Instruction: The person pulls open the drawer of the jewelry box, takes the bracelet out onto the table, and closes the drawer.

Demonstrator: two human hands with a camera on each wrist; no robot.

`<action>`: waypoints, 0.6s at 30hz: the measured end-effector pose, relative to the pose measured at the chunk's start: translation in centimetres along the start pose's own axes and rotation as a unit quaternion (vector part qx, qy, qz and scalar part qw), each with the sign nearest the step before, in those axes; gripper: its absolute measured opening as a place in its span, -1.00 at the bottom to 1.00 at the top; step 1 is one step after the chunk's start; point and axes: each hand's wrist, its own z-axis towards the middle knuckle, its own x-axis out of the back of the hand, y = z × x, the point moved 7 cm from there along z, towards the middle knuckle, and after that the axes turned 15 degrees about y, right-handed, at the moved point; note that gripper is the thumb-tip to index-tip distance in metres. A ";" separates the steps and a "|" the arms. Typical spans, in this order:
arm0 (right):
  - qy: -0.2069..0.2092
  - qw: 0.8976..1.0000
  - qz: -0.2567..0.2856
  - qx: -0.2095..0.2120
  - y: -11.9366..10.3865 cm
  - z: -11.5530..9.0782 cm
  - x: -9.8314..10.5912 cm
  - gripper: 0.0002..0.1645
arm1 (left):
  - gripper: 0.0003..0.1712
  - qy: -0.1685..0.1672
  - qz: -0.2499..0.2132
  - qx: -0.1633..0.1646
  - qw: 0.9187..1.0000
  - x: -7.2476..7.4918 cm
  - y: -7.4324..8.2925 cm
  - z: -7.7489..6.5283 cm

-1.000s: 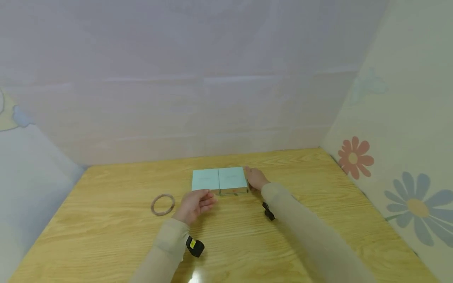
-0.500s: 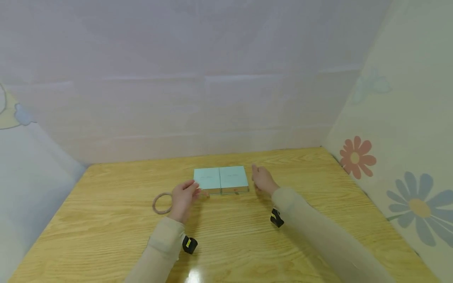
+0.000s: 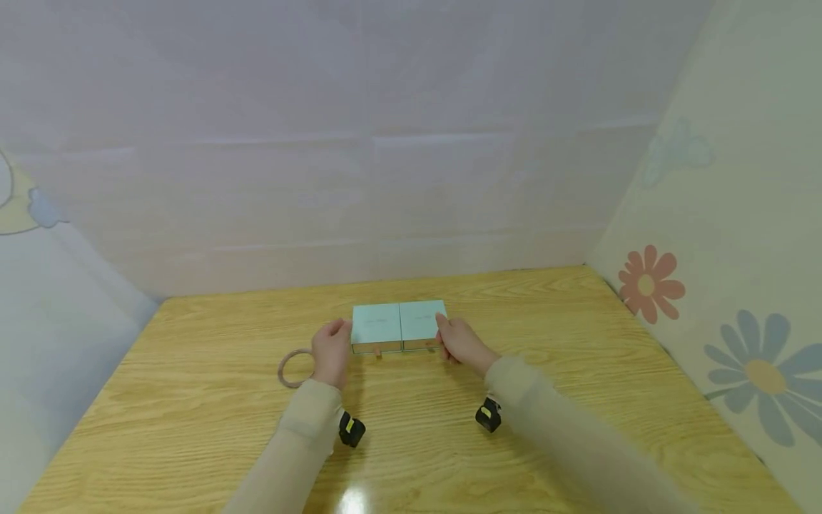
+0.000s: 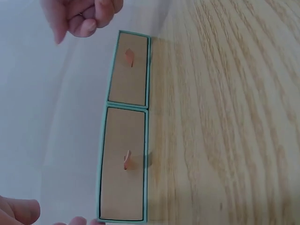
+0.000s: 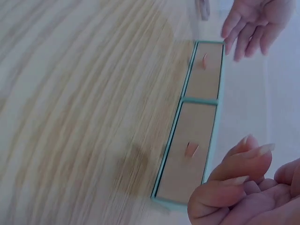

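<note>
Two small drawer boxes stand side by side on the table, the left box (image 3: 376, 323) and the right box (image 3: 419, 320), with pale teal tops. Their beige fronts carry pink pull tabs, one on the left box's front (image 5: 205, 61) and one on the right box's front (image 4: 130, 57). My left hand (image 3: 331, 353) is at the left box's outer side with relaxed fingers; whether its fingertips touch the box I cannot tell. My right hand (image 3: 464, 343) hovers by the right box's front right corner, fingers loosely curled, holding nothing.
A brownish ring (image 3: 281, 371) lies on the wooden table (image 3: 193, 428) just left of my left hand, which partly covers it. Behind the table hangs a pale backdrop (image 3: 372, 178). A flower-printed panel (image 3: 719, 285) borders the right side.
My left hand has shifted from in front of the left box to its left side. My right hand drew away rightward, then came back to the right box's front corner.
</note>
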 end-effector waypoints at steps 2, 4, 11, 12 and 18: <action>-0.008 1.000 -0.001 -0.005 -0.2 -0.4 -0.7 -0.35 | -0.44 0.001 0.005 0.006 1.000 -0.2 -0.2 0.2; -0.018 1.000 0.001 -0.006 -0.4 -0.8 -1.4 -0.36 | -0.44 0.001 0.007 0.014 1.000 -0.3 -0.4 0.4; -0.053 0.999 0.008 -0.008 -0.9 -2.0 -3.8 -0.35 | -0.46 0.025 0.026 0.014 0.999 -0.9 -0.5 1.1; -0.058 0.998 0.008 -0.011 -0.9 -2.1 -4.2 -0.35 | -0.47 0.029 0.023 0.014 0.999 -1.0 -0.5 1.2; -0.076 0.996 0.027 -0.024 -0.8 -2.7 -6.0 -0.38 | -0.50 0.050 0.011 0.022 0.998 -1.4 -0.8 1.8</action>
